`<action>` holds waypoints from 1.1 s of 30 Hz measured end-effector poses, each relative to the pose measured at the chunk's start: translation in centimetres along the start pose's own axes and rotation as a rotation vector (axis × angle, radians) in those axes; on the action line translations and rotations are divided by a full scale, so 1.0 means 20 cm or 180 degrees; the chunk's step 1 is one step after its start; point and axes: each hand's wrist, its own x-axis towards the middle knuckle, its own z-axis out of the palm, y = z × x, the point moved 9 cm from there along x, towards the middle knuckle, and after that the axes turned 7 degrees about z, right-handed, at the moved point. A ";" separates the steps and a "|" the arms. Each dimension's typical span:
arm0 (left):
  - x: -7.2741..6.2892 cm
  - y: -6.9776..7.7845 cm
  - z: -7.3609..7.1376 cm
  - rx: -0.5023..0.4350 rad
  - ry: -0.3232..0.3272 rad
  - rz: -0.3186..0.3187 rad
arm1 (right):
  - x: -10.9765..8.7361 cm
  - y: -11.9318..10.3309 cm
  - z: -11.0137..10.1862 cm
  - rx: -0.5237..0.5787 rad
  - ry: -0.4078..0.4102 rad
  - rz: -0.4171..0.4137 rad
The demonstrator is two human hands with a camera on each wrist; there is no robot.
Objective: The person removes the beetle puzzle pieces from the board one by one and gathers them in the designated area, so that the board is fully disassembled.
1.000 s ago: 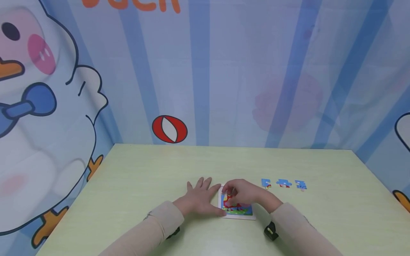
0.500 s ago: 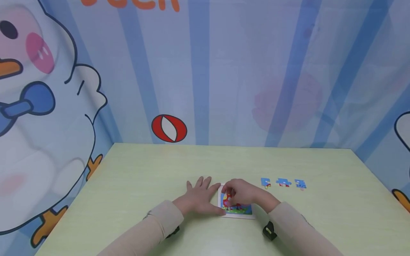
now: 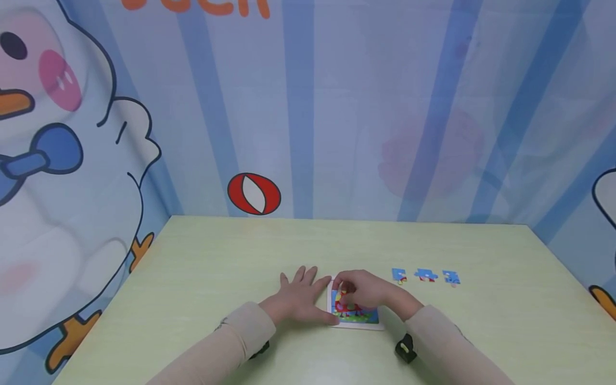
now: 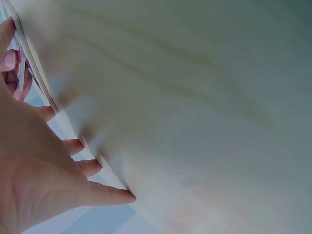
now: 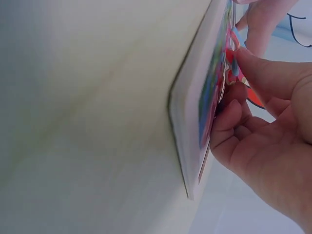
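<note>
A small jigsaw puzzle board (image 3: 360, 325) with a white border and a red, blue and green picture lies flat on the table. My left hand (image 3: 300, 303) rests on the table at the board's left side, fingers spread, with thumb and index finger at its edge. Over the board, my right hand (image 3: 368, 289) pinches a puzzle piece (image 5: 236, 67) between thumb and fingers, close to the picture. The piece's thin edge (image 4: 22, 73) shows tilted up in the left wrist view. The right hand hides the board's upper part in the head view.
Beyond the board to the right, three blue puzzle pieces lie in a row: a left one (image 3: 399, 275), a middle one (image 3: 426, 275) and a right one (image 3: 451, 277). A printed blue curtain (image 3: 337, 107) stands behind the table's far edge (image 3: 308, 220).
Both hands stay almost where they were. The right hand's fingers shift only slightly over the board, and the three loose pieces stay in place.
</note>
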 end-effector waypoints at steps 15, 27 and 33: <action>0.00 0.00 0.00 -0.0011 0.0016 -0.0002 | -0.01 0.00 -0.01 0.0125 -0.0039 -0.0117; 0.00 0.00 0.00 -0.0007 0.0030 -0.0002 | -0.03 0.01 -0.05 0.0205 -0.0024 -0.0133; 0.00 0.00 0.00 -0.0037 0.0039 -0.0006 | -0.09 0.02 -0.13 0.0308 0.0026 -0.0195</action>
